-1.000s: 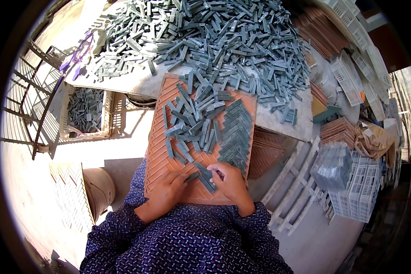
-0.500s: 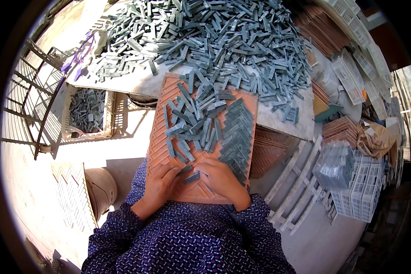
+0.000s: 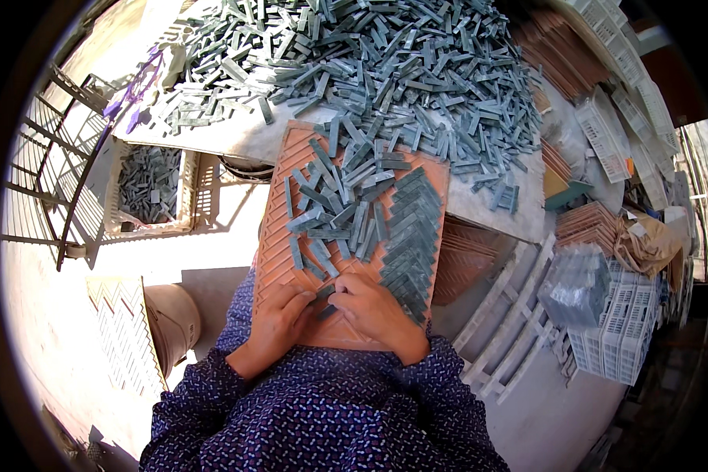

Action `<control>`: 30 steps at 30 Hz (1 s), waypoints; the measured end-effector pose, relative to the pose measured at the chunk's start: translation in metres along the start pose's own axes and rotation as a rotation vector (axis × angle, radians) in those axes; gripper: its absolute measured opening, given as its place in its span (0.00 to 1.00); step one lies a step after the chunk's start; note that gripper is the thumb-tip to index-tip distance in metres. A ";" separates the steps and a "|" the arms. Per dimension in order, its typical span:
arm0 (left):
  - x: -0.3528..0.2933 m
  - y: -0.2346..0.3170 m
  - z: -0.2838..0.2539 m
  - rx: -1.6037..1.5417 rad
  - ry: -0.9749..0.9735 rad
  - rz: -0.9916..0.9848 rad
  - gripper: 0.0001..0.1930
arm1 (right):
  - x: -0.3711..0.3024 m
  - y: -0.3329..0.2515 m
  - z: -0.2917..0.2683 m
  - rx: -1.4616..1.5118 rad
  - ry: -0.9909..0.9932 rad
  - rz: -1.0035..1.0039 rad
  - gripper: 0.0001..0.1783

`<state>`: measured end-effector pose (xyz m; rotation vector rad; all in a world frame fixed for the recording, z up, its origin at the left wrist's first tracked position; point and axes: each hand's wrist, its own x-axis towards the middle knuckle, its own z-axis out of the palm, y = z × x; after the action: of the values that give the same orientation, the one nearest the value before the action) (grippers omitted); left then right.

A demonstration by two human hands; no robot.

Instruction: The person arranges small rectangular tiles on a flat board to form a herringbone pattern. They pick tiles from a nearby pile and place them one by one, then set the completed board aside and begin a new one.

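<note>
An orange tray [image 3: 271, 236] with herringbone grooves lies in front of me, its far end against the worktable. Slim grey-green stone strips [image 3: 330, 198] lie loose on it, and more are set in a tight herringbone block [image 3: 411, 228] along its right side. My left hand [image 3: 279, 316] is closed at the tray's near part, its fingertips pinching a stone strip [image 3: 325, 292]. Beside it my right hand [image 3: 375, 309] is closed too, thumb and fingers on another short strip [image 3: 326, 313] whose right end they hide. The fingertips of both hands nearly meet.
A large heap of stone strips [image 3: 370, 71] covers the table [image 3: 519, 212] beyond the tray. To the left stand a crate of strips [image 3: 189, 197] and a bucket [image 3: 173, 318] with a grooved panel leaning on it. White crates [image 3: 613, 322] and a pallet [image 3: 503, 315] are at right.
My right hand has moved left, closer to my left hand, and the strip at its fingertips has shifted left with it. My left hand has hardly moved.
</note>
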<state>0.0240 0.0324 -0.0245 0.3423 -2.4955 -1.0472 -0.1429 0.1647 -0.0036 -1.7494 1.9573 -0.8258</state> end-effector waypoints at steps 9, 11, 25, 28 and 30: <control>0.006 0.009 0.007 -0.019 -0.062 -0.004 0.13 | -0.030 0.007 -0.035 0.081 0.315 0.250 0.10; 0.010 0.010 0.010 -0.028 -0.070 0.015 0.13 | -0.035 0.009 -0.034 0.098 0.336 0.251 0.09; 0.026 0.005 0.015 -0.053 -0.137 0.060 0.13 | 0.019 0.013 -0.007 -0.196 0.395 0.468 0.21; 0.031 0.008 0.006 -0.053 -0.080 0.051 0.14 | 0.016 0.013 -0.004 -0.171 0.431 0.512 0.20; 0.035 -0.001 0.001 0.005 -0.035 0.074 0.15 | 0.004 0.005 -0.010 -0.044 0.415 0.560 0.21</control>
<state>-0.0071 0.0195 -0.0160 0.2331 -2.5218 -1.0262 -0.1540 0.1623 0.0010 -0.9971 2.5682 -0.9866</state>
